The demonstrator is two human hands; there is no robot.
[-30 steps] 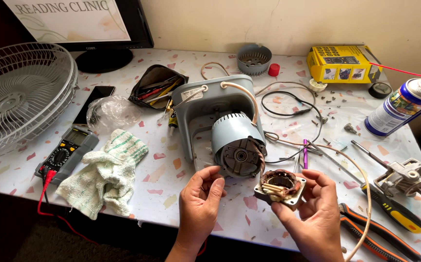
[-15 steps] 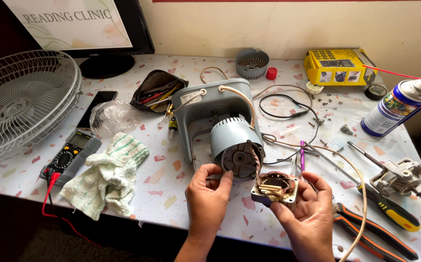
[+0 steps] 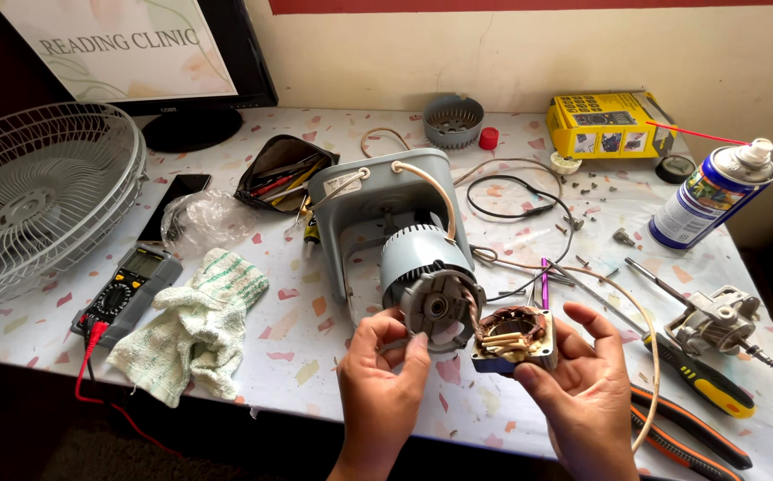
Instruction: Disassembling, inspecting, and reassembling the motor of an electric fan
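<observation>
Stator core [image 3: 513, 337], with its copper windings and pale wedges showing, sits in our right hand [image 3: 582, 392] just above the near edge of the table [image 3: 315, 356]; the thumb and fingers are closed around its square metal frame. Wires run from it back to the grey fan motor housing [image 3: 422, 267], which lies on its side directly beside it, open end toward us. Our left hand [image 3: 382, 374] rests against the lower front of that housing, fingers curled with the tips touching its rim; whether it truly clamps the rim we cannot tell.

Left of the housing lie a white cloth with green stripes [image 3: 195, 334], a multimeter [image 3: 128, 294] with a red lead, a crumpled clear bag [image 3: 204, 218] and an open pouch of tools [image 3: 279, 169]. A wire fan guard [image 3: 39, 196] stands at the far left before a monitor [image 3: 137, 62]. To the right we see a yellow-handled screwdriver [image 3: 703, 379], orange-handled pliers [image 3: 689, 436], a small gear assembly [image 3: 716, 321], a spray can [image 3: 711, 196] and a yellow box [image 3: 605, 120].
</observation>
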